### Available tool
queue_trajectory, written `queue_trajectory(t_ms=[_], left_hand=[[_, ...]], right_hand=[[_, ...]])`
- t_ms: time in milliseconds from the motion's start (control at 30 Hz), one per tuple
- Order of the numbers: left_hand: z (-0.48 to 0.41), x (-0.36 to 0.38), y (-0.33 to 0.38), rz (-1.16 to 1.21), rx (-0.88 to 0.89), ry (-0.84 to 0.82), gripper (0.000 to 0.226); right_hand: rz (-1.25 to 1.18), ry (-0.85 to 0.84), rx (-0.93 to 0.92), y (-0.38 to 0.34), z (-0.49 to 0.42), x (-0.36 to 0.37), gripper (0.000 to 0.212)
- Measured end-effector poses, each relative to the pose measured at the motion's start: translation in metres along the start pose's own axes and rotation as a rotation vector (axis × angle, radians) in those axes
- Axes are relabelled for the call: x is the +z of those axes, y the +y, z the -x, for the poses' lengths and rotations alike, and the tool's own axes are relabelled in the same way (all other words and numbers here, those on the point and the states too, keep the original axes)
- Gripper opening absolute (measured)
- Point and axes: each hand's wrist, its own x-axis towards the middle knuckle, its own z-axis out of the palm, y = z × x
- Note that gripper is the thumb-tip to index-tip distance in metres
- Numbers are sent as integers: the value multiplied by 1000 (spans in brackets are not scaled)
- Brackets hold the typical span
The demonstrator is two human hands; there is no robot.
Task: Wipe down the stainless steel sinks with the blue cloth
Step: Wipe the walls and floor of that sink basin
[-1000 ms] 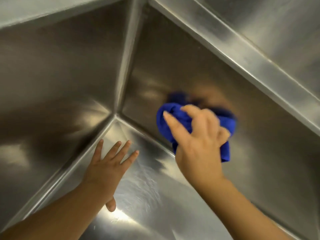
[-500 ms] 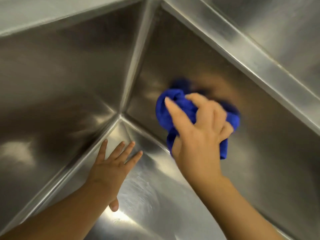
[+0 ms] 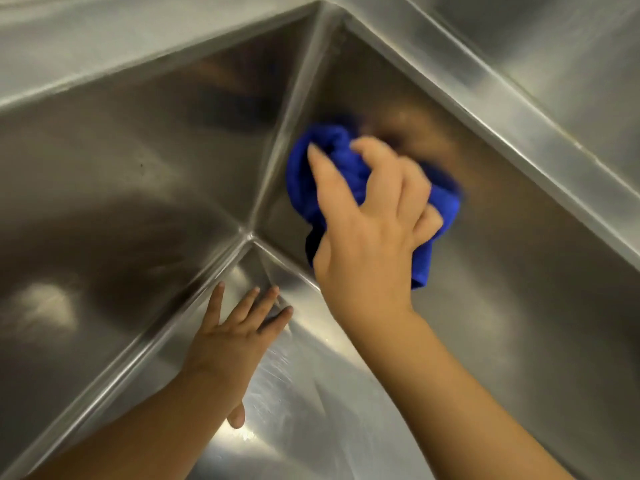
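I look down into a deep stainless steel sink (image 3: 138,174), at its far corner. My right hand (image 3: 370,230) grips a bunched blue cloth (image 3: 332,161) and presses it against the right-hand wall, just beside the vertical corner seam. Much of the cloth is hidden under my fingers and palm; one end hangs below my hand. My left hand (image 3: 235,341) rests flat with fingers spread on the sink floor, near the bottom corner where the walls meet.
A steel rim (image 3: 502,109) runs diagonally along the top right, with a second basin (image 3: 571,46) beyond it. A flat steel ledge (image 3: 104,36) borders the top left. Wet streaks shine on the sink floor (image 3: 311,410).
My right hand has carried the cloth up the right wall and closer to the corner seam. My left hand has stayed flat on the floor, now nearer the corner.
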Motion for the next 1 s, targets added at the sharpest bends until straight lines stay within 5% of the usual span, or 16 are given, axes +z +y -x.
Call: queue_trajectory(t_ms=[167,267,500,733,1000], left_hand=[[0,2,0,26,18,22,143],[1,0,-2,25,21,-1,143],[1,-5,0,0,13,3,138],[11,-2,1,-19,-27,46,133],[40,13,-11,78,-127,42,118]], right_hand=[[18,224,4,-14,-23,14,51],[69,-14,-100,-9,17,47,53],[1,-929,-113,-8,73,83,53],[15,-999,-138,-6,63,69,61],[-140,-1056,520,32,115,33,64]])
